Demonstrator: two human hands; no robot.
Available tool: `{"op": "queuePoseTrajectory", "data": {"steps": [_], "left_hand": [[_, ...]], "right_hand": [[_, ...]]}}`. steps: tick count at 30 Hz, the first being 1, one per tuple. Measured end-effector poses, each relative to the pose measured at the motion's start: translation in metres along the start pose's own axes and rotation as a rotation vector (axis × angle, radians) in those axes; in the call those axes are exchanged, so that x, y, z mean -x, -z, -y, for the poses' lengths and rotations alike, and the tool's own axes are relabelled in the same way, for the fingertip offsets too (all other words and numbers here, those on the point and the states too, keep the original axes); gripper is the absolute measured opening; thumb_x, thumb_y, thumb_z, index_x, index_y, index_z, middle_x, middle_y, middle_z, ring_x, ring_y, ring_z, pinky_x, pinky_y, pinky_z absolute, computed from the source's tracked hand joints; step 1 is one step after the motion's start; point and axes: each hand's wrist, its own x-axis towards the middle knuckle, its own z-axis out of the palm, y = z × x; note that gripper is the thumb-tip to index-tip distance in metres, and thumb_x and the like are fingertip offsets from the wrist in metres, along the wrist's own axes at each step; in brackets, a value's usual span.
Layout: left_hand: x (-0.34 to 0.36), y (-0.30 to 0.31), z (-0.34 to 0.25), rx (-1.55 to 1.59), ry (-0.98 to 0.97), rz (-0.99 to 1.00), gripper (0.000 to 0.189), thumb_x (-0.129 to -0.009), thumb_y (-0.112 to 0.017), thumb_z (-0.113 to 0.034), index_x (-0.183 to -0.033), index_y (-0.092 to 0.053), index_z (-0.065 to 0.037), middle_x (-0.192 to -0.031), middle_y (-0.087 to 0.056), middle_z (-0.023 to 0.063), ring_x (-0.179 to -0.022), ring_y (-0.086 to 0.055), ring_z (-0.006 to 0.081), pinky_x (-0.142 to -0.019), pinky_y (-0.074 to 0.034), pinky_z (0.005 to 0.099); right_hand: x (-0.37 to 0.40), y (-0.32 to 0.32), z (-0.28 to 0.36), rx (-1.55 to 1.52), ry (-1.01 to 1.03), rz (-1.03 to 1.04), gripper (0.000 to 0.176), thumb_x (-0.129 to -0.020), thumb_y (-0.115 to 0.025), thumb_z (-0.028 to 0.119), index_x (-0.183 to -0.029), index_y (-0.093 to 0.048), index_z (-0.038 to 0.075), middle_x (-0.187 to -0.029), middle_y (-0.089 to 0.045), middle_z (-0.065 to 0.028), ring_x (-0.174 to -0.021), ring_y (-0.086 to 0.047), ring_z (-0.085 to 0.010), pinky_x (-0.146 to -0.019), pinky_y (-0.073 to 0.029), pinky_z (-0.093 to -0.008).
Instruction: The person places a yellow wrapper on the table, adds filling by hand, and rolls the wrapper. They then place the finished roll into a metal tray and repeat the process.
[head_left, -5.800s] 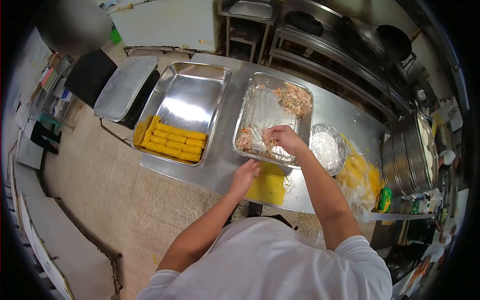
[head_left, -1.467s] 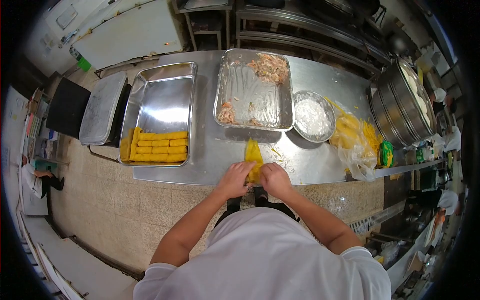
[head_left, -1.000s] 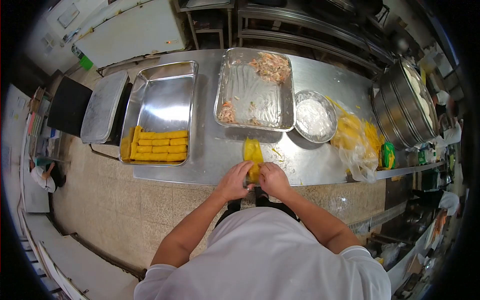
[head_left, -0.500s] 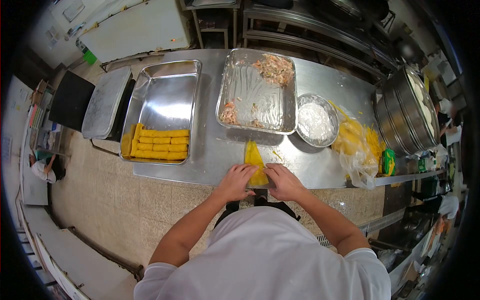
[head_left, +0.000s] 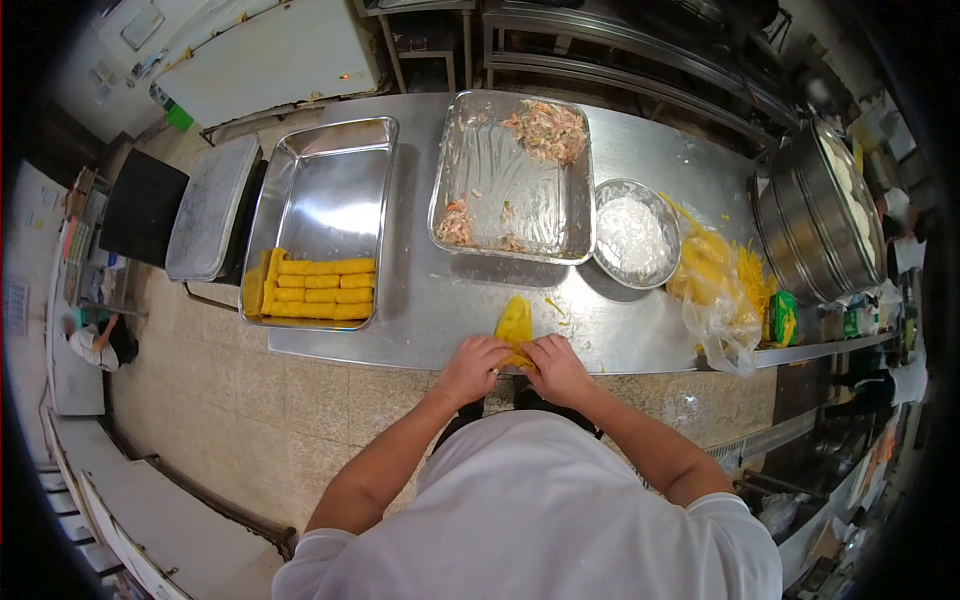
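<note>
Left hand: The left hand (head_left: 472,371) had its fingers closed on the near end of the yellow wrapper (head_left: 515,319), with a ring on one finger.
Right hand: The right hand (head_left: 558,369) was closed on the same end, fingers curled in, close beside the left.
Yellow wrapper: It lay on the steel worktable (head_left: 420,335) at its near edge, its far part narrowing away from the grip; the near end, mostly covered by fingers, appeared to be folded.
Filling tray: Beyond the grip stood a metal tray (head_left: 512,190) with a large mound of filling (head_left: 548,133) in its far right corner and smaller clumps nearer.
Bowl: Right of that tray, a round bowl (head_left: 636,234) held something white.
Rolls: Left of the grip, yellow rolls (head_left: 322,289) filled the near end of a deep steel pan (head_left: 335,190).
Far right: A clear plastic bag (head_left: 733,335) sat before stacked steamers (head_left: 812,222).
</note>
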Motion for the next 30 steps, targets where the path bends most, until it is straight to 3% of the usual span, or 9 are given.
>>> {"op": "queuePoseTrajectory", "data": {"steps": [5,11,14,17,20,25,30], "left_hand": [[-0.012,-0.001,-0.009,0.008,0.126,-0.1,0.02,-0.087,-0.07,-0.003,-0.107,-0.074,-0.002,-0.116,-0.07,0.0148,-0.111,-0.063,0.0392,-0.097,-0.05,0.0502],[-0.026,-0.008,-0.008,-0.003,0.335,-0.053,0.019,-0.088,-0.073,-0.007,-0.106,-0.073,-0.002,-0.113,-0.068,0.0141,-0.107,-0.063,0.0412,-0.095,-0.051,0.0524],[-0.029,0.009,-0.02,0.015,0.065,-0.215,0.02,-0.089,-0.074,-0.007,-0.109,-0.073,-0.003,-0.111,-0.068,0.014,-0.104,-0.063,0.0402,-0.094,-0.052,0.053],[-0.015,0.005,-0.001,-0.034,-0.023,-0.099,0.026,-0.089,-0.077,-0.01,-0.114,-0.073,-0.004,-0.11,-0.067,0.0149,-0.104,-0.064,0.0398,-0.095,-0.052,0.0516],[-0.022,0.012,-0.002,-0.063,0.048,0.032,0.032,-0.088,-0.081,-0.014,-0.118,-0.073,-0.004,-0.114,-0.067,0.0154,-0.109,-0.063,0.0399,-0.098,-0.053,0.0492],[-0.034,0.019,-0.004,-0.066,0.07,0.025,0.032,-0.09,-0.079,-0.015,-0.119,-0.072,-0.004,-0.12,-0.065,0.0133,-0.114,-0.061,0.0376,-0.099,-0.052,0.0484],[-0.033,0.021,0.012,-0.044,-0.033,0.003,0.036,-0.092,-0.079,-0.019,-0.124,-0.07,-0.004,-0.122,-0.064,0.0125,-0.114,-0.06,0.0367,-0.099,-0.05,0.0494]], "right_hand": [[-0.001,-0.019,0.004,0.058,0.007,-0.05,0.044,-0.092,-0.073,0.013,-0.132,-0.065,-0.002,-0.112,-0.065,-0.0157,-0.106,-0.061,-0.036,-0.095,-0.05,-0.048],[-0.013,-0.018,0.008,0.283,-0.046,0.008,0.042,-0.094,-0.069,0.017,-0.13,-0.066,-0.003,-0.11,-0.064,-0.0159,-0.106,-0.06,-0.0344,-0.096,-0.049,-0.0466],[-0.019,-0.015,0.006,0.286,-0.069,0.084,0.041,-0.094,-0.068,0.016,-0.129,-0.066,-0.004,-0.112,-0.063,-0.0164,-0.109,-0.06,-0.0346,-0.097,-0.048,-0.0467],[-0.017,-0.02,0.007,0.189,-0.083,-0.017,0.038,-0.093,-0.068,0.015,-0.126,-0.067,-0.003,-0.111,-0.062,-0.0161,-0.109,-0.06,-0.0351,-0.097,-0.049,-0.0484],[-0.018,-0.015,0.009,0.198,0.024,-0.153,0.032,-0.092,-0.067,0.014,-0.121,-0.067,-0.001,-0.109,-0.062,-0.0157,-0.108,-0.06,-0.0352,-0.095,-0.049,-0.0487],[-0.021,-0.019,0.001,0.215,0.013,-0.069,0.028,-0.092,-0.067,0.013,-0.117,-0.068,0.0,-0.107,-0.063,-0.0157,-0.107,-0.061,-0.0346,-0.095,-0.051,-0.0456],[-0.027,-0.014,-0.009,0.155,0.003,-0.023,0.025,-0.091,-0.07,0.013,-0.114,-0.069,0.001,-0.106,-0.063,-0.0152,-0.106,-0.062,-0.0346,-0.093,-0.052,-0.0444]]}}
